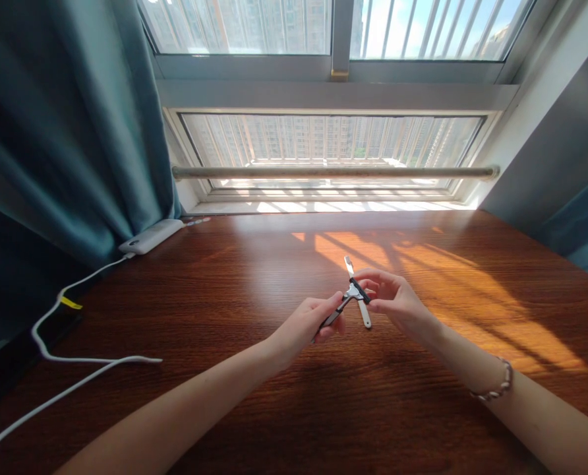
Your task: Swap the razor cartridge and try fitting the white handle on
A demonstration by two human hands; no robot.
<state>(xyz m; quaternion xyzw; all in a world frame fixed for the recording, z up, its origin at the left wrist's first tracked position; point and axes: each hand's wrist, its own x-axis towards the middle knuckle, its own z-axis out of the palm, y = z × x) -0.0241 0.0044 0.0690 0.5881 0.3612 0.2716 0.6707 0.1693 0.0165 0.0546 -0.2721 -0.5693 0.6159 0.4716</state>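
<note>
While a dark teal curtain [76,112] hangs down the left side, a white cord [76,360] bends beneath it across the near left part of the brown wooden table [215,290]. A yellow tag [70,303] is fixed to the cord, which runs up to a white box [155,236] lying at the table's far left, against the foot of the curtain. Next comes the window [284,138], spanning the back beyond the table, with a pale rail [333,173] running level across its lower pane.

Near the middle, the left hand [308,322] is closed around the dark handle of a T-shaped tool [354,291], the thumb lying along the top. The tool slants up and to the right, its shiny metal neck leading to a narrow black head. Below it, a slim white stick [364,313] with a small hole in its near end lies on the table, crossing behind the head; whether the two touch, I cannot tell. On the other side, the right hand [400,300] pinches the black head between its thumb and fingers. The hands are apart from each other, joined only by the tool. A braided bracelet [508,381] circles the right wrist. Sunlight, striped with shadow, falls across the right part of the table, and a blue curtain [583,218] hangs at the far right.
</note>
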